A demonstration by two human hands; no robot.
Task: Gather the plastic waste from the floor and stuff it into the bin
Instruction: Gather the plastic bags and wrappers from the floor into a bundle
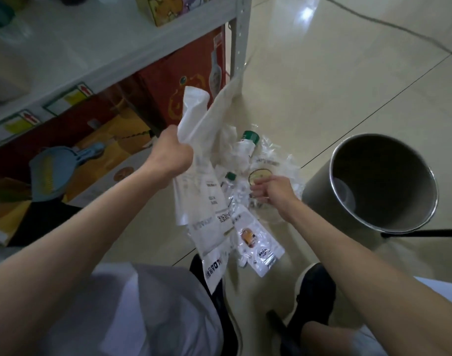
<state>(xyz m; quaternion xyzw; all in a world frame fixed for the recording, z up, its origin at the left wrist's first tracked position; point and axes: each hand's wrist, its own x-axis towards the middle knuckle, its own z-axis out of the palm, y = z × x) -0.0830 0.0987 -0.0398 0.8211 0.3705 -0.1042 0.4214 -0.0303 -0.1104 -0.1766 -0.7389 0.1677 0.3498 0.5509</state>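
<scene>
My left hand (172, 155) is shut on a bunch of white printed plastic bags (207, 199), lifted off the floor and hanging down towards my feet. My right hand (272, 190) is closed on clear crinkled plastic wrap (276, 163) in the pile on the tiled floor. In that pile lie a squashed clear bottle with a green cap (246, 146), a smaller green-capped bottle (228, 182) and a white pouch with an orange picture (255, 242). The round metal bin (422, 217) stands open to the right of the pile, with only a little inside.
A grey metal shelf rack (239, 47) stands at the left, with red and yellow cartons (183, 80) and a blue dustpan (55, 173) under it. A cable (389, 25) crosses the floor at the top right. My black shoes (314, 296) are below the pile.
</scene>
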